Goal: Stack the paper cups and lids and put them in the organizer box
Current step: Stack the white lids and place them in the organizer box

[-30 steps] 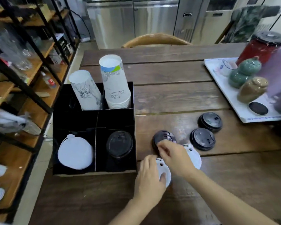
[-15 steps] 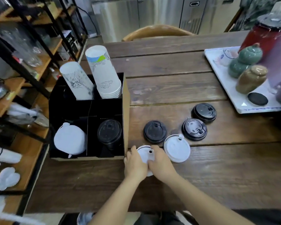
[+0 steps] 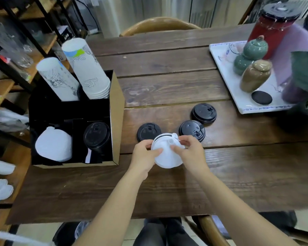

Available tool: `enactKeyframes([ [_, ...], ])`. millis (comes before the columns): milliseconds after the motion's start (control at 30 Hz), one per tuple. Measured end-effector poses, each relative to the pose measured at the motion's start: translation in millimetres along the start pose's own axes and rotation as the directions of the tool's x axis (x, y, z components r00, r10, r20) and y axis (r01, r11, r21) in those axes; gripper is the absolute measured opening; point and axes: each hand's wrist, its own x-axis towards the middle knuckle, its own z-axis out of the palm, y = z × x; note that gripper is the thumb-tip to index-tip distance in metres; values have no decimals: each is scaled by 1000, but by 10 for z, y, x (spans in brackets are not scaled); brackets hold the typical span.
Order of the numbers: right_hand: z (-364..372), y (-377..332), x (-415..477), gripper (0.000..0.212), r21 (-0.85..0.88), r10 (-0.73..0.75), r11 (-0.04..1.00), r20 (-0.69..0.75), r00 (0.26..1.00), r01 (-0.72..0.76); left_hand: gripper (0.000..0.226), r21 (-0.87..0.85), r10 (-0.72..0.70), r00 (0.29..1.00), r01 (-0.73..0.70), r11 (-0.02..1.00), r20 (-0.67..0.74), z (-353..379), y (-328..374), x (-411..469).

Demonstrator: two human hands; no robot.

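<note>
Two hands are holding white lids [image 3: 167,155] over the table [image 3: 238,174]. The left hand [image 3: 143,157] and the right hand [image 3: 191,153] are pinching the edges, fingers closed on them. Three black lids [image 3: 204,113] are lying nearby, beside the organizer box [image 3: 116,110].

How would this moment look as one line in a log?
hands: left and right hold white lids | table: three black lids loose | organizer box: cup stacks, lids

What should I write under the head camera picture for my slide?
Both hands hold white lids beside the organizer box.
</note>
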Motion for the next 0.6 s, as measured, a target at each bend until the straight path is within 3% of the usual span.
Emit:
enactKeyframes([
  [200, -128, 154, 163, 6, -41, 36, 999, 90, 995, -32, 21, 58, -36, 996, 40, 998, -80, 334, -79, 147],
  [367, -73, 323, 284, 32, -62, 98, 994, 142, 985, -90, 30, 74, -75, 990, 84, 994, -116, 414, -133, 211],
  [600, -102, 378, 333, 32, -52, 80, 996, 143, 987, -73, 15, -28, -181, 976, 179, 983, -121, 481, -91, 264],
])
